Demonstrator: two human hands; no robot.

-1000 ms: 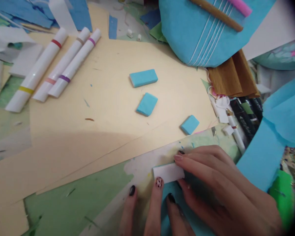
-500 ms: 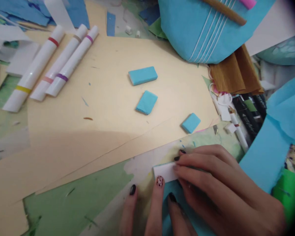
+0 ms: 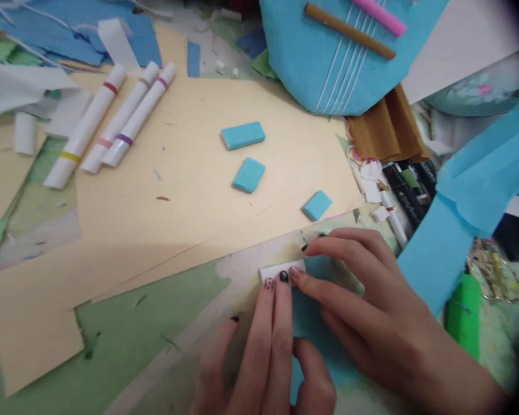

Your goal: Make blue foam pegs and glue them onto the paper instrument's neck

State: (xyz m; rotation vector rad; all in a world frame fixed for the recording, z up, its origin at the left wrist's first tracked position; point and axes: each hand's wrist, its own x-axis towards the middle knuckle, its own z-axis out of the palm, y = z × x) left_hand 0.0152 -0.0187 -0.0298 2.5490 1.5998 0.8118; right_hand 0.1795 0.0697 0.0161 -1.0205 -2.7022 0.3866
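Note:
A small white rectangular piece [image 3: 300, 266] lies on a sheet of blue paper [image 3: 318, 323] at the lower centre. Two outstretched fingers of my left hand [image 3: 263, 357] press on its face, while the other fingers are spread to the sides. From the right, my right hand [image 3: 367, 300] touches the piece with its thumb tip; its other fingers are apart, beyond the piece. Three small blue-covered blocks lie ahead: a long block [image 3: 243, 135], a middle block [image 3: 249, 175] and a right block [image 3: 317, 205].
Cream card [image 3: 190, 196] covers much of the green-stained table [image 3: 155, 340]. White markers [image 3: 86, 127] lie at the left. A blue paper shape with white strings [image 3: 328, 63] stands at the back. Brown crepe paper [image 3: 387, 129], blue paper [image 3: 441, 248] and scissors [image 3: 497, 271] are at the right.
My right fingers have spread and lifted off the far edge, leaving the thumb on the white piece. A second left finger has come down on it. The whole view has shifted.

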